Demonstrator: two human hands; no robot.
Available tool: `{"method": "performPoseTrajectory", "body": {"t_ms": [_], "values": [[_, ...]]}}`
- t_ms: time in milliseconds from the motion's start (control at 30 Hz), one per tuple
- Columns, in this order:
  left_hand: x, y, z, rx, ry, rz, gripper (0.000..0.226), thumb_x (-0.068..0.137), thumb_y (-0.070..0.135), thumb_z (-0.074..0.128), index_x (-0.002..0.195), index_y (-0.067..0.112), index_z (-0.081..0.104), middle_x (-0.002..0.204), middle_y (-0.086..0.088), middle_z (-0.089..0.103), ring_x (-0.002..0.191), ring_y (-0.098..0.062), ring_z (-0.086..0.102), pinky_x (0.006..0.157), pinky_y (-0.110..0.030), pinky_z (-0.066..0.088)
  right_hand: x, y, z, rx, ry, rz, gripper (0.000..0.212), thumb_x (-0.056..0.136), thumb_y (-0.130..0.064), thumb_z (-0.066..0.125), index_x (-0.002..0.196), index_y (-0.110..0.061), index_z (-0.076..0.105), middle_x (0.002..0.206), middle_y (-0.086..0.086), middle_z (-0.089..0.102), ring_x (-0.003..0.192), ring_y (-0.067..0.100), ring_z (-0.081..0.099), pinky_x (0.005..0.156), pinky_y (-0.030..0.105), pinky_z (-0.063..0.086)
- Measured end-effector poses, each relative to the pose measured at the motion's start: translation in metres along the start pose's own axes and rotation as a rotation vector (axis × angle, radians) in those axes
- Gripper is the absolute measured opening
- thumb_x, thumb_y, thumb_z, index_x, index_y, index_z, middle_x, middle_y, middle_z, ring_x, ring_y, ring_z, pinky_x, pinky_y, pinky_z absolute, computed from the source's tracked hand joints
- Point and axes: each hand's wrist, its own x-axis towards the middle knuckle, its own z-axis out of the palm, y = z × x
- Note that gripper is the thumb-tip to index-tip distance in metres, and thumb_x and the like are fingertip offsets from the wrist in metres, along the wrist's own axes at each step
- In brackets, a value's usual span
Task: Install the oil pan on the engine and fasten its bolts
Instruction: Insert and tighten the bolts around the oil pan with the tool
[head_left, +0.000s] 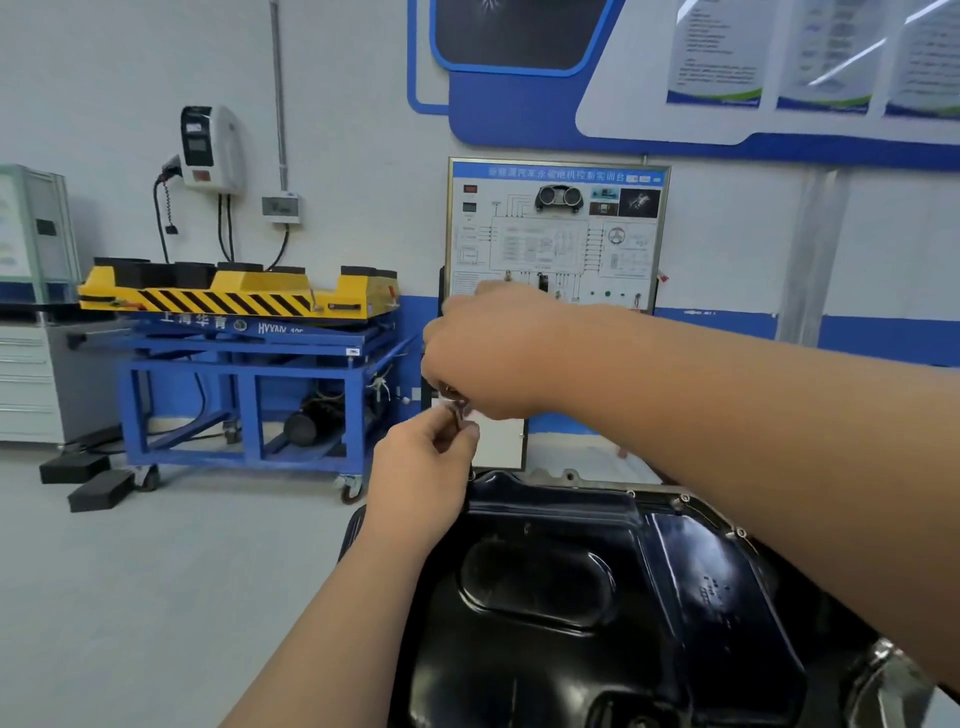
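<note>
Head view, bolt stage: our left hand (418, 470) and right hand (488, 353) pinch small grey metal bolts (457, 410) over the glossy black steel oil pan (561, 613), next we'd probably hand-start one squarely in its rim.

The black oil pan (597, 623) is sitting bottom-up on the engine (567, 475), whose bare metal edge is peeking out past the pan's far rim. The pan's glossy stamped steel is catching the light around an oval pressing. Small silver bolts (684, 498) are sitting along the far-right rim. Above the far-left corner, the left hand (415, 467) and right hand (493, 353) are pinching small metal pieces (457, 410), too blurred to make out.
</note>
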Motion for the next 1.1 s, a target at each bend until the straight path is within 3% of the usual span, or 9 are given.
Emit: {"method": "performPoseTrajectory", "body": {"t_ms": [67, 167, 300, 433, 600, 733, 833, 1000, 1100], "values": [[0.001, 0.0, 0.001, -0.045, 0.048, -0.052, 0.01, 0.084, 0.029, 0.064, 0.074, 0.025, 0.06, 0.062, 0.011, 0.061, 0.061, -0.004, 0.054, 0.052, -0.018, 0.036, -0.003, -0.004, 0.003, 0.036, 0.026, 0.052, 0.029, 0.09, -0.034, 0.048, 0.065, -0.021, 0.042, 0.071, -0.003, 0.048, 0.063, 0.017, 0.048, 0.054, 0.029, 0.033], [-0.001, 0.001, 0.001, -0.034, 0.074, -0.068, 0.016, 0.08, 0.034, 0.063, 0.065, 0.029, 0.057, 0.054, 0.011, 0.058, 0.053, 0.001, 0.052, 0.044, -0.012, 0.032, -0.006, -0.007, 0.005, 0.211, -0.075, 0.269, 0.044, 0.091, -0.054, 0.039, 0.062, -0.02, 0.041, 0.068, -0.002, 0.046, 0.058, 0.015, 0.043, 0.048, 0.027, 0.029], [-0.003, -0.002, 0.004, 0.068, 0.042, 0.037, 0.017, 0.087, 0.03, 0.062, 0.071, 0.023, 0.06, 0.057, 0.007, 0.057, 0.059, -0.007, 0.051, 0.049, -0.018, 0.035, -0.007, 0.0, 0.004, 0.126, -0.066, 0.162, 0.033, 0.089, -0.033, 0.054, 0.064, -0.016, 0.04, 0.068, -0.003, 0.045, 0.058, 0.014, 0.044, 0.049, 0.026, 0.031], [-0.004, -0.001, 0.008, 0.114, 0.033, 0.094, 0.02, 0.092, 0.027, 0.057, 0.072, 0.023, 0.056, 0.053, 0.007, 0.052, 0.056, -0.006, 0.049, 0.047, -0.016, 0.034, -0.011, 0.006, 0.005, 0.021, -0.014, 0.015, 0.012, 0.091, -0.024, 0.052, 0.081, -0.02, 0.046, 0.086, -0.004, 0.047, 0.082, 0.019, 0.048, 0.078, 0.038, 0.046], [0.0, 0.002, 0.008, 0.144, 0.084, -0.025, 0.029, 0.085, 0.029, 0.054, 0.056, 0.026, 0.05, 0.049, 0.003, 0.052, 0.049, -0.01, 0.048, 0.044, -0.024, 0.037, -0.01, -0.01, 0.016, 0.275, -0.066, 0.344, 0.045, 0.092, -0.053, 0.038, 0.062, -0.02, 0.037, 0.067, -0.002, 0.043, 0.056, 0.014, 0.04, 0.048, 0.027, 0.029], [-0.004, 0.0, 0.011, 0.241, 0.05, 0.13, 0.028, 0.095, 0.022, 0.05, 0.067, 0.022, 0.054, 0.054, 0.004, 0.049, 0.05, -0.012, 0.045, 0.044, -0.024, 0.027, -0.01, -0.002, 0.009, 0.15, -0.044, 0.17, 0.033, 0.09, -0.033, 0.053, 0.064, -0.017, 0.042, 0.067, -0.003, 0.045, 0.057, 0.014, 0.042, 0.048, 0.025, 0.029], [-0.006, 0.0, 0.011, 0.241, 0.005, 0.146, 0.032, 0.098, 0.024, 0.045, 0.067, 0.022, 0.04, 0.057, 0.003, 0.046, 0.053, -0.013, 0.044, 0.045, -0.026, 0.023, -0.01, 0.006, 0.006, 0.028, -0.016, 0.029, 0.013, 0.089, -0.019, 0.052, 0.077, -0.017, 0.048, 0.082, -0.002, 0.049, 0.077, 0.02, 0.05, 0.064, 0.033, 0.04], [0.001, 0.003, 0.014, 0.289, -0.017, -0.065, 0.02, 0.096, 0.024, 0.043, 0.079, 0.022, 0.055, 0.064, 0.001, 0.057, 0.054, -0.011, 0.05, 0.046, -0.024, 0.03, -0.008, -0.014, 0.013, 0.241, -0.05, 0.326, 0.043, 0.092, -0.052, 0.04, 0.062, -0.02, 0.036, 0.068, -0.003, 0.043, 0.056, 0.015, 0.04, 0.048, 0.028, 0.028], [-0.002, 0.003, 0.014, 0.416, -0.009, -0.021, 0.019, 0.095, 0.014, 0.042, 0.077, 0.01, 0.047, 0.072, -0.009, 0.06, 0.052, -0.015, 0.043, 0.044, -0.018, 0.025, -0.006, -0.016, 0.008, 0.252, -0.067, 0.305, 0.044, 0.09, -0.054, 0.046, 0.064, -0.021, 0.037, 0.068, -0.004, 0.043, 0.056, 0.014, 0.039, 0.046, 0.026, 0.026]]}}
